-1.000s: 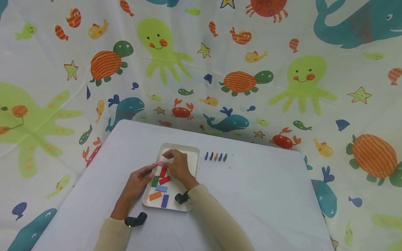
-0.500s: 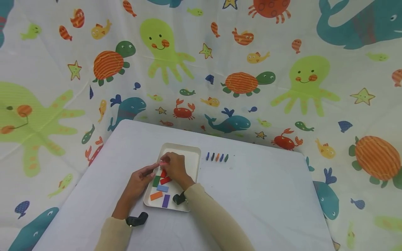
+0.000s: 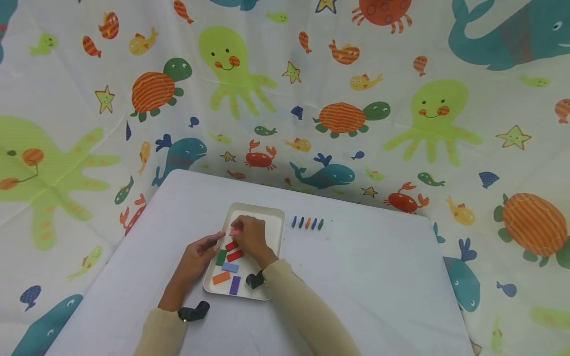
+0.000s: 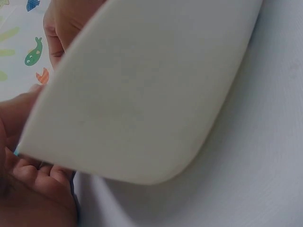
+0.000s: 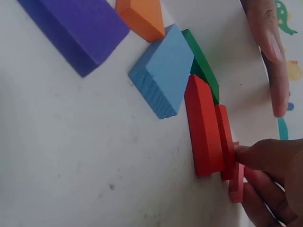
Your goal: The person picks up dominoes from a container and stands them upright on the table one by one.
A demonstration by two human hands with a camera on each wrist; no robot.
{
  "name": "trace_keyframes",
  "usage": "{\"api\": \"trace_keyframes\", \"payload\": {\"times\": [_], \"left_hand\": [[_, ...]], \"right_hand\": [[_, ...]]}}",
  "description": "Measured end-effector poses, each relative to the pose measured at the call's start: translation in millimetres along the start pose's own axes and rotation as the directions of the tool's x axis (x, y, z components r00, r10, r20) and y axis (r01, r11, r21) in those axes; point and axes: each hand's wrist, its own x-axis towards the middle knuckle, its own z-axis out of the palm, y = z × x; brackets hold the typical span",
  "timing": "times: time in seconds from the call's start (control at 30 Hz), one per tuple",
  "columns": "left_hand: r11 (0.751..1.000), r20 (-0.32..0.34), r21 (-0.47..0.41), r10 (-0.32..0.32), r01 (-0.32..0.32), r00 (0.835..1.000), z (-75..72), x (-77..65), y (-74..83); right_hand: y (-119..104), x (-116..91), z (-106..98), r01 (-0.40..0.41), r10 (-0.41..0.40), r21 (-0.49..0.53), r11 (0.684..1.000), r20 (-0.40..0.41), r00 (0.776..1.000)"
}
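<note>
In the head view my right hand (image 3: 251,238) pinches a pink block (image 3: 235,231) over the left side of a cream tray (image 3: 277,232). The right wrist view shows the thumb close against the smaller-looking red block (image 5: 226,142), with the pink block just beyond it. My left hand (image 3: 196,256) holds the tray's left edge, thumb on the inner side of the rim. Inside the tray lie another red block (image 5: 204,127), a green block (image 3: 221,257), a light blue block (image 3: 230,267), an orange block (image 3: 221,278) and a purple block (image 3: 235,285).
Several short coloured sticks (image 3: 308,223), blue, black, orange and green, lie in a row right of the tray. A white cloth covers the table (image 3: 378,277). Behind it hangs a curtain (image 3: 285,99) printed with sea animals.
My right hand's fingers first closed around the pink block, then shifted it slightly right, away from the left fingertips. The left hand has stayed at the tray's edge.
</note>
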Motion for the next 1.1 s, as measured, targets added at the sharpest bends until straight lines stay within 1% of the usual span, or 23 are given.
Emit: {"api": "trace_keyframes", "payload": {"times": [0.1, 0.33, 0.53, 0.67, 0.8, 0.93, 1.0, 1.1], "left_hand": [[1.0, -0.005, 0.002, -0.006, 0.006, 1.0, 0.6, 0.0, -0.8], [1.0, -0.009, 0.003, 0.001, -0.001, 1.0, 0.3, -0.4, -1.8], [1.0, -0.007, -0.001, -0.016, 0.016, 1.0, 0.1, -1.1, -1.3], [1.0, -0.003, -0.004, -0.029, 0.029, 1.0, -0.2, -1.6, -1.2], [0.999, -0.004, -0.004, -0.032, 0.032, 0.999, -0.2, -2.0, -1.5], [0.999, -0.002, -0.01, -0.031, 0.031, 1.0, -0.1, -2.4, -1.1], [0.999, 0.001, -0.018, -0.028, 0.028, 1.0, -0.2, -2.6, -0.9], [0.999, 0.004, -0.025, -0.02, 0.02, 1.0, -0.5, -2.5, -0.9]], "right_hand": [[-3, 0, -2, -0.03, 0.03, -0.018, 0.999, 0.017, 0.999], [-8, 1, -5, -0.062, 0.065, -0.084, 0.995, 0.033, 0.997], [-9, 2, -6, -0.086, 0.09, -0.104, 0.991, 0.042, 0.995], [-7, 1, -5, -0.085, 0.089, -0.099, 0.991, 0.04, 0.995], [-4, -1, -4, -0.081, 0.082, -0.07, 0.994, 0.023, 0.996], [-2, -3, -7, -0.06, 0.06, -0.041, 0.997, 0.002, 0.998], [-2, -3, -9, -0.047, 0.047, -0.043, 0.998, -0.005, 0.999], [-2, -4, -13, -0.046, 0.045, -0.035, 0.998, -0.011, 0.999]]}}
